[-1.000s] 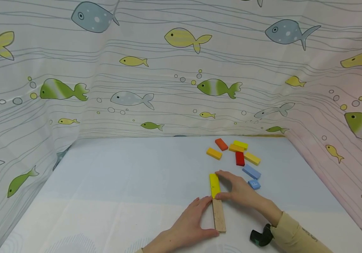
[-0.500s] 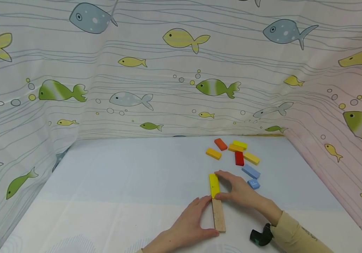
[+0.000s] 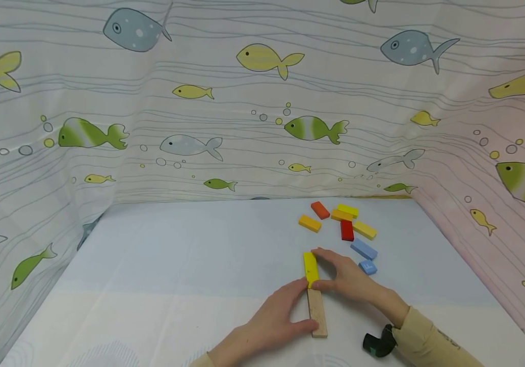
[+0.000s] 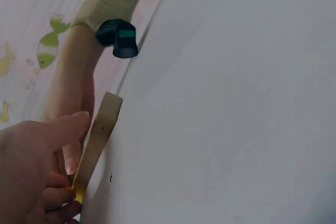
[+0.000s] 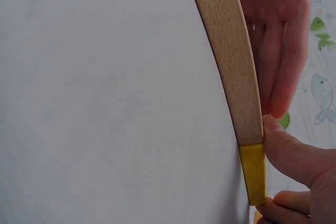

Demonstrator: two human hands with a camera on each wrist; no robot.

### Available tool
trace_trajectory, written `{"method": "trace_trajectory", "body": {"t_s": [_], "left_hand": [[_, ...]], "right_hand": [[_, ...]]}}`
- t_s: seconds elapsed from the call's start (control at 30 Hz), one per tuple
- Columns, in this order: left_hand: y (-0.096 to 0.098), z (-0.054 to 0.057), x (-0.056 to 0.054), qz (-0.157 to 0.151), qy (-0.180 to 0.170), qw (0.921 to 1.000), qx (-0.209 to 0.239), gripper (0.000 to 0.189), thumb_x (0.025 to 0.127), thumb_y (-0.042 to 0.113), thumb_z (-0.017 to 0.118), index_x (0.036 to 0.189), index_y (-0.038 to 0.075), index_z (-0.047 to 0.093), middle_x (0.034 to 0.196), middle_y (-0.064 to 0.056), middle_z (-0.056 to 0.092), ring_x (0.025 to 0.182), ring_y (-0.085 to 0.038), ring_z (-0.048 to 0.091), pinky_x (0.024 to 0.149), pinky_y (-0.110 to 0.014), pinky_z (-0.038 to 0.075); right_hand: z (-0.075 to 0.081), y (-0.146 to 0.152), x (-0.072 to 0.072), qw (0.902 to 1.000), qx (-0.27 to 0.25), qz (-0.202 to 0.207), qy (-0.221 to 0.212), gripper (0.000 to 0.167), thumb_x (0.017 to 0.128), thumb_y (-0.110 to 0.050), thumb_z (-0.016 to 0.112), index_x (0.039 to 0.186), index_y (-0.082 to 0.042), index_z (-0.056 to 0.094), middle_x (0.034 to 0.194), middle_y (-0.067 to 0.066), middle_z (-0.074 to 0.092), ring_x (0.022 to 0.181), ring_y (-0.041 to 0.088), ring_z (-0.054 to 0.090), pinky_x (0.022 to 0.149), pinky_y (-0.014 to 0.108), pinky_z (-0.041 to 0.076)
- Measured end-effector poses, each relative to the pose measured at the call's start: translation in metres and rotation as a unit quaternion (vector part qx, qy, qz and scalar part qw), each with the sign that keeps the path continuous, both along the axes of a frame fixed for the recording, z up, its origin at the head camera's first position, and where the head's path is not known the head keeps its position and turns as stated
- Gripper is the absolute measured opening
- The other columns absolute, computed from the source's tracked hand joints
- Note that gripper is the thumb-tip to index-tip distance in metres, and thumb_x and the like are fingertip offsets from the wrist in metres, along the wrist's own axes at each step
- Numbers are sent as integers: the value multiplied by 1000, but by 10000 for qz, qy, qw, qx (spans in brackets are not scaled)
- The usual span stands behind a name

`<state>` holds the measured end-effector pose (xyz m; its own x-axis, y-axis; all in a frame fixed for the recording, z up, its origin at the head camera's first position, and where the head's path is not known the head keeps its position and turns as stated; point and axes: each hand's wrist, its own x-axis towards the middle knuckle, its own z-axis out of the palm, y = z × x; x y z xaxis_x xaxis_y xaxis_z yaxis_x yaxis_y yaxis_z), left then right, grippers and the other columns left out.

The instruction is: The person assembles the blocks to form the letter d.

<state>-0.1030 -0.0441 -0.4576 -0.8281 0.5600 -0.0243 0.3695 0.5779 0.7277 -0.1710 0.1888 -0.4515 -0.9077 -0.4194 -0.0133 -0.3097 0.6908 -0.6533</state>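
In the head view a yellow block (image 3: 310, 269) and a plain wooden block (image 3: 317, 313) lie end to end in one line. My right hand (image 3: 351, 278) pinches the yellow block lengthwise, index finger at its far end and thumb near the joint. Along the left side of the wooden block is my left hand (image 3: 273, 317); its fingertips reach the joint and its thumb touches the block's side near the close end. The right wrist view shows the wooden block (image 5: 228, 56) meeting the yellow block (image 5: 253, 174), with the left hand's fingers (image 5: 273, 72) beside the wood.
Behind the hands lie several loose blocks: red (image 3: 347, 230), orange (image 3: 320, 210), amber (image 3: 310, 223), yellow (image 3: 347, 210) and blue (image 3: 364, 248). A black wrist device (image 3: 378, 342) sits by the right sleeve. Fish-patterned cloth (image 3: 244, 117) walls the table's back and sides.
My left thumb has shifted from the close end of the wooden block up onto its side, and the left fingertips have slid slightly forward. The right hand and the blocks stay put.
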Motion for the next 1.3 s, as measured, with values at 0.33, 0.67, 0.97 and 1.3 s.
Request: {"method": "trace_trajectory", "body": {"t_s": [0.33,0.67,0.97,1.3], "left_hand": [[2,-6,-14,-22,61,9999,-115,85,90,59,64,157,16,33,161,1,35,147,-21,36,118,-48,34],[3,-5,-19,-103,86,9997,-199,85,90,61,63,156,16,34,163,3,31,149,-22,32,118,-50,33],[2,-7,-20,-285,144,9990,-304,83,92,63,57,157,17,32,165,3,26,151,-21,26,119,-50,32],[3,-6,-19,-280,110,9988,-394,84,91,65,58,157,19,33,165,5,25,152,-20,26,117,-51,34]], "right_hand": [[-1,0,1,10000,-73,35,20,79,81,-44,81,146,-11,50,150,10,51,141,35,43,114,58,35],[-3,1,1,9999,-64,78,136,80,81,-45,80,146,-11,49,150,10,51,140,35,44,113,58,36],[-4,2,1,9998,-82,59,162,79,82,-44,80,146,-11,49,150,9,51,140,34,44,113,58,37],[-4,7,4,9995,-201,-69,248,79,82,-45,80,148,-14,49,152,10,49,141,36,43,112,61,36]]}}
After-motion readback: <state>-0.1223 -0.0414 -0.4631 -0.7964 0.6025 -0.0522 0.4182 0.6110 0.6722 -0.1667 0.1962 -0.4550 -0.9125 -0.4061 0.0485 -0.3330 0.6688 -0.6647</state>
